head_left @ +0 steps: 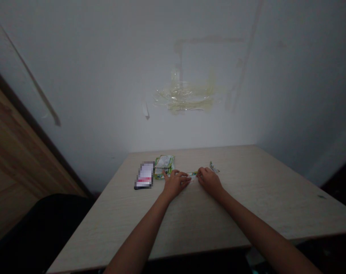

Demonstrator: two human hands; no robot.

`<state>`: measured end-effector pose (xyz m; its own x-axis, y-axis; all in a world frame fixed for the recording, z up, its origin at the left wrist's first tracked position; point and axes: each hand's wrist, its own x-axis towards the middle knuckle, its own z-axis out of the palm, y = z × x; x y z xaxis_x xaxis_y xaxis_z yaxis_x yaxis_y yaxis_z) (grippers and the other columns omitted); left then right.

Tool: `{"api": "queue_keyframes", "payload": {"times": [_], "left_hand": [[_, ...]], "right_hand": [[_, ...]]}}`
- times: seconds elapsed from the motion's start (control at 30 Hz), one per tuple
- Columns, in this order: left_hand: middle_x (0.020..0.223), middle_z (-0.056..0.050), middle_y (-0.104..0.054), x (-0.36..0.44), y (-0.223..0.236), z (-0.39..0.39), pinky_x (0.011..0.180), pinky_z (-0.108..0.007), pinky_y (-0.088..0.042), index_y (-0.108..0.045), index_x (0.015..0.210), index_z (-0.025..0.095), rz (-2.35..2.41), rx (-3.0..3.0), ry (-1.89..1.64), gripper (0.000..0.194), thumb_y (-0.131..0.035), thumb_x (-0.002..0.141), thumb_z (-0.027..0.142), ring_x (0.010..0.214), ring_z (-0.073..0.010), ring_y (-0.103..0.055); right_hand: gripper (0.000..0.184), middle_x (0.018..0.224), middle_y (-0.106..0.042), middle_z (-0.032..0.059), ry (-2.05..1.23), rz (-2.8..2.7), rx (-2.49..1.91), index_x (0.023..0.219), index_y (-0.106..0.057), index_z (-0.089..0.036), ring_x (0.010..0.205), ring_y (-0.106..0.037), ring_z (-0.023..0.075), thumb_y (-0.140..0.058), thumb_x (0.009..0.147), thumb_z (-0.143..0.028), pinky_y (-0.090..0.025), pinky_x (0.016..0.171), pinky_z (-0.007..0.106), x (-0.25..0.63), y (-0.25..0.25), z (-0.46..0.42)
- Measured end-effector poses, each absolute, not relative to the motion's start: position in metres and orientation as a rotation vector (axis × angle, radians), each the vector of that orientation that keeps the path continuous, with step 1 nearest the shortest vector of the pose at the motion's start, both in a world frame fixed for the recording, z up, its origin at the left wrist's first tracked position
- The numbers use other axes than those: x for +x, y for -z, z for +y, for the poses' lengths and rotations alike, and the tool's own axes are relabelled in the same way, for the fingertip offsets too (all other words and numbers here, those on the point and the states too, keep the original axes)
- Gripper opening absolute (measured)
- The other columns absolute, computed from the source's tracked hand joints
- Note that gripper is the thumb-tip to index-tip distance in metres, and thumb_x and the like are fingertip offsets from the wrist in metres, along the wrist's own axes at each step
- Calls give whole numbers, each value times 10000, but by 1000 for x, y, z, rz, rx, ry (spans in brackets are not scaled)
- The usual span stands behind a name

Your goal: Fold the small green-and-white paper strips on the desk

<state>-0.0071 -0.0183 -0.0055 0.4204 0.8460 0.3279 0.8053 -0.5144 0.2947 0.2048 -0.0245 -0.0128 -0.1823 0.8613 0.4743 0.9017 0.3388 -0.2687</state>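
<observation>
A narrow printed strip (193,174), white with green, yellow and blue marks, lies flat on the table between my two hands; it looks like a piece of wrapper. My left hand (175,183) rests on the tabletop with its fingers spread, the fingertips touching the left part of the strip. The fingers of my right hand (209,181) are bent and pressed together at the strip's right end, hiding that end. Just beyond my left hand sit stacked green-and-white packets (165,162). Past my right hand lies a small crumpled scrap (214,166).
A phone (144,176) with a blurred-out screen lies left of the packets. The pale wooden table (264,190) meets a wall (110,83) with peeling clear tape (187,99). A small dark bit (321,196) lies near the right edge. Something black (44,224) stands at left.
</observation>
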Motion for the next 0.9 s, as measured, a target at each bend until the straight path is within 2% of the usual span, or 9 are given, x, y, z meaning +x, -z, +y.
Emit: {"api": "queue_keyframes", "payload": {"times": [0.23,0.43,0.63,0.9], "left_hand": [[1228,21,-677,-7,5,-19,1100,-715,6,-704,1073,454,1476,2561,-682,224,-571,893,467,1249,-288,-445],[1247,37,-667,-8,7,-17,1109,-707,9,-695,1083,464,1470,2565,-678,223,-577,894,449,1279,-288,-430],[1258,37,-667,-12,7,-14,1110,-706,43,-692,1097,455,1440,2544,-646,244,-575,885,486,1312,-297,-412],[1236,23,-683,-14,7,-13,1107,-679,145,-712,1061,412,1420,2488,-661,233,-657,836,437,1309,-276,-436]], "right_hand": [[51,868,-596,69,94,-1965,-1586,922,-560,-219,791,-568,195,-549,899,-174,-424,730,284,203,12,-23],[86,861,-603,74,90,-1971,-1583,940,-584,-214,780,-558,188,-515,914,-171,-431,730,281,202,11,-22],[234,977,-637,78,-13,-2195,-1271,1036,-645,-183,989,-543,212,-521,859,-94,-444,898,340,210,18,-17],[204,1000,-635,95,-14,-2215,-1203,1018,-713,-190,983,-548,213,-580,866,-163,-460,887,354,210,17,-21]]}}
